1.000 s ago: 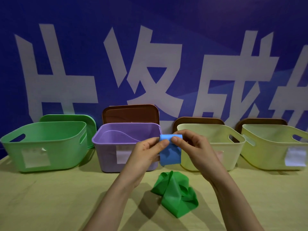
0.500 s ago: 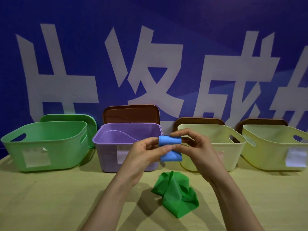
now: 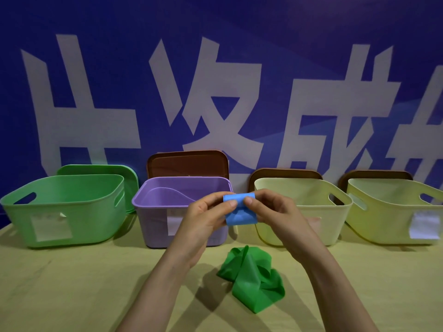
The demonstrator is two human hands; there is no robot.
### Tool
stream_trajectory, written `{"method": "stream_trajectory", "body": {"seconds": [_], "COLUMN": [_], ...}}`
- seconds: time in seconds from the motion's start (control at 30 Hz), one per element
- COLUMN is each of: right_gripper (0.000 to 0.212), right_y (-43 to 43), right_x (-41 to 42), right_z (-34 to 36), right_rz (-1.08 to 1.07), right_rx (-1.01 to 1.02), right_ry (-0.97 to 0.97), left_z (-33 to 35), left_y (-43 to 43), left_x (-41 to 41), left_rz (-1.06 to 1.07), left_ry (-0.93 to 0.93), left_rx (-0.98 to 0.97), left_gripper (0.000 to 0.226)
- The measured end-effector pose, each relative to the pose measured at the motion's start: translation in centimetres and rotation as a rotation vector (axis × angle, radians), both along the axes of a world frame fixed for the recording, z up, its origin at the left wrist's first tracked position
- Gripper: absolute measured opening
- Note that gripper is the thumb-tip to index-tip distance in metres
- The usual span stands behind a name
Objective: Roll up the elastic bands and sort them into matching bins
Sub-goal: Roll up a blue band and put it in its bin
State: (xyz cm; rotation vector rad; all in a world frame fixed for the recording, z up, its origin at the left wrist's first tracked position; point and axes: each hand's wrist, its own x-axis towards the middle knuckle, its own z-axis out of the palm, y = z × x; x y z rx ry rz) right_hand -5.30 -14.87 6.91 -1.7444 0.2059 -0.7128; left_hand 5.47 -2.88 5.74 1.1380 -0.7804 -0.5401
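Both hands, left (image 3: 206, 216) and right (image 3: 271, 212), pinch blue band (image 3: 241, 212) mid-roll; green band (image 3: 251, 281) crumpled, unrolled; visible bins look empty.

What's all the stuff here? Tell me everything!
table: 1, yellowish, under everything
banner: 1, blue with white characters, behind
green bin: 1, green, far left
purple bin: 1, purple, second from left
yellow bins: 2, pale yellow, right side
green lid: 1, green, behind green bin
brown lids: 3, brown, behind the other bins
labels: at least 3, white, bin fronts
blue elastic band: 1, blue, partly rolled, held up centre
green elastic band: 1, green, crumpled on table
left hand: 1, pinching blue elastic band
right hand: 1, pinching blue elastic band
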Motion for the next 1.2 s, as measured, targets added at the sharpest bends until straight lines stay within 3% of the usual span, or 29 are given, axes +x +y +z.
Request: {"method": "stream_trajectory", "body": {"seconds": [0.13, 0.27, 0.5, 0.97, 1.07, 1.2], "right_gripper": [0.032, 0.017, 0.019, 0.03, 0.036, 0.027], "right_y": [-0.05, 0.05, 0.31, 0.02, 0.0, -0.07], "right_x": [0.04, 0.07, -0.1, -0.18, -0.25, 0.05], "right_z": [-0.18, -0.05, 0.15, -0.04, 0.08, -0.01], "right_rz": [-0.002, -0.036, -0.026, 0.014, 0.054, 0.0], "right_rx": [-0.016, -0.047, -0.008, -0.052, 0.024, 0.125], "right_ry": [-0.01, -0.038, -0.077, -0.065, -0.056, -0.018], "left_z": [-0.04, 0.03, 0.01, -0.03, -0.25, -0.41], "left_y": [0.19, 0.1, 0.14, -0.15, -0.2, -0.35], "left_x": [0.05, -0.32, -0.19, -0.16, -0.04, -0.22], "left_rz": [0.035, 0.074, -0.024, 0.054, 0.054, 0.049], "left_ry": [-0.071, -0.108, -0.023, 0.047, 0.039, -0.009], "left_rx": [0.009, -0.014, -0.044, -0.038, -0.051, -0.056], "left_gripper": [0.019, 0.019, 0.042, 0.036, 0.033, 0.026]}}
